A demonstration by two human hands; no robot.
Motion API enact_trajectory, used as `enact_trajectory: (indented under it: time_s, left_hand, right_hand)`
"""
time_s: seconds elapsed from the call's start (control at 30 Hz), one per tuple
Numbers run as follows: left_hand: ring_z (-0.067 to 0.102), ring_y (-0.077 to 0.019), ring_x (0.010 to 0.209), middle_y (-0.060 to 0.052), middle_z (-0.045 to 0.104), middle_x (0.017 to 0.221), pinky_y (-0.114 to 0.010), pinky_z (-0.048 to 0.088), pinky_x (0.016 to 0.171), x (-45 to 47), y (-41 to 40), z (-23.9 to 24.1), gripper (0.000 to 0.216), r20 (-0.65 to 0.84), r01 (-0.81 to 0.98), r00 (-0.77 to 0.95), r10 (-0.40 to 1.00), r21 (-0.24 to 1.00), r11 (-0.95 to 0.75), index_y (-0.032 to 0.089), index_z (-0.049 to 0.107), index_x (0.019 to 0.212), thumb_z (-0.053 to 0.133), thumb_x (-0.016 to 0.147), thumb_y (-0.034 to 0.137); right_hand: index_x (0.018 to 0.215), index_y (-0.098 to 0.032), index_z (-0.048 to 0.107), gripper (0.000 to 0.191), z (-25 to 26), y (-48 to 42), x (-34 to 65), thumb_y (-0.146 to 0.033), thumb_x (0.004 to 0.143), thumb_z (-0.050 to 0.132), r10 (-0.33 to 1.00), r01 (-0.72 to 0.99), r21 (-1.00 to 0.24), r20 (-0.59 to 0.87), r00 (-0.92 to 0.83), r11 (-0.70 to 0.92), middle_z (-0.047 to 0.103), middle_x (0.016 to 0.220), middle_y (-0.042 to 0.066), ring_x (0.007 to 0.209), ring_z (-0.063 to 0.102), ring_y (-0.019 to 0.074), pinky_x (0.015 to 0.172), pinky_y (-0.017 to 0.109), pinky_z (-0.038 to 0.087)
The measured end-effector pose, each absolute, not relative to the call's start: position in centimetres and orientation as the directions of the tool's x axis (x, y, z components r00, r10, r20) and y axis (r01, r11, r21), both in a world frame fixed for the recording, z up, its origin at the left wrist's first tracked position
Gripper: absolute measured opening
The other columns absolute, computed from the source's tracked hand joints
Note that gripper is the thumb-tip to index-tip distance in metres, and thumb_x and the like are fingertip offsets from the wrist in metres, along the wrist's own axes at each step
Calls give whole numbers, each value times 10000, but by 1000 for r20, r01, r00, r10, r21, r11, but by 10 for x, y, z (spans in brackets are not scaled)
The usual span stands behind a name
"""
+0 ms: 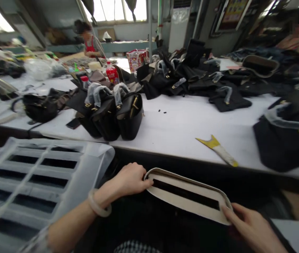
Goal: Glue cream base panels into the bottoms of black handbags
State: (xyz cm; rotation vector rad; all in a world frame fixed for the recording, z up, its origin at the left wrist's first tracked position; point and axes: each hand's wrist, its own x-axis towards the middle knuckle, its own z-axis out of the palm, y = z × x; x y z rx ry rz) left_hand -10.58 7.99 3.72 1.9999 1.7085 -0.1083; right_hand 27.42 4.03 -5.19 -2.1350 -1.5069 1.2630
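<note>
While your left hand and right hand pinch the ends of the cream slotted panel below the table, finished bags stand there; others lie unfinished.

Pale bangle on L wrist; bare forearms.

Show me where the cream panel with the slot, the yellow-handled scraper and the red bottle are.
cream panel (183, 203): head view, on its lower cream strip.
yellow-handled scraper (212, 142): head view, on its yellow end.
red bottle (112, 74): head view, on its label.
</note>
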Motion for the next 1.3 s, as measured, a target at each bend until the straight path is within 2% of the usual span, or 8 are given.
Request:
enact_trajectory:
  time_s: [0.1,0.33,0.63,0.97,1.07,1.13,1.23,1.3]
  left_hand:
    - [661,-267,638,-106,700,664,-301,284,520,-103,89,34,270,-390,963,245,888,206,-175,183,644,600,494,782,316]
    - [658,-252,631,-82,691,663,-293,290,524,-108,88,23,213,-439,945,274,856,286,-155,200,585,603,467,763,273]
    - [605,-191,602,-56,647,634,-299,291,577,-106,72,2,290,-411,944,96,906,327,48,201,491,583,369,842,245]
    - [626,-204,633,-72,662,647,-299,324,591,-106,73,-3,408,-475,918,102,874,383,101,195,547,601,302,917,275]
    - [637,-213,622,-72,660,613,-296,324,578,-106,75,1,419,-493,914,126,861,394,92,197,540,561,337,913,299]
    - [655,-237,651,-81,677,639,-303,316,577,-105,72,4,451,-467,931,115,877,357,69,199,567,583,350,933,382]
    - [665,-265,675,-88,692,672,-302,306,566,-103,64,7,517,-443,949,91,892,311,58,203,611,656,378,926,577]
    - [664,-263,671,-85,692,674,-296,304,561,-102,60,9,513,-452,953,79,889,296,66,202,615,672,395,918,596]
  right_hand:
    - [744,-195,614,519,-30,45,259,-686,763,444,804,649,-624,-594,-31,-436,638,606,32,549,672,231,502,292,502]
    - [705,-212,538,440,-21,35,258,-585,870,373,838,723,-603,-542,-61,-338,609,512,9,515,626,172,515,245,411]
    - [598,-260,403,407,-25,33,247,-502,896,269,957,870,-458,-284,52,-183,531,489,21,456,502,163,522,304,289]
    - [648,-255,428,308,-23,31,231,-356,883,256,994,949,-306,-94,53,-80,534,506,75,465,549,234,514,321,224]
    - [680,-238,510,373,-21,29,234,-414,906,272,994,939,-336,-93,52,-80,571,535,63,510,589,228,518,309,303]
    - [786,-217,612,450,-20,25,238,-536,915,321,989,911,-392,-122,84,-126,610,569,40,540,615,209,531,286,374]
    - [895,-196,676,595,-23,15,239,-738,826,440,938,786,-518,-256,235,-338,601,535,1,487,579,175,485,253,395]
    - [778,-192,657,635,-27,10,238,-792,788,449,888,702,-550,-352,297,-453,587,508,4,438,539,158,437,249,363]
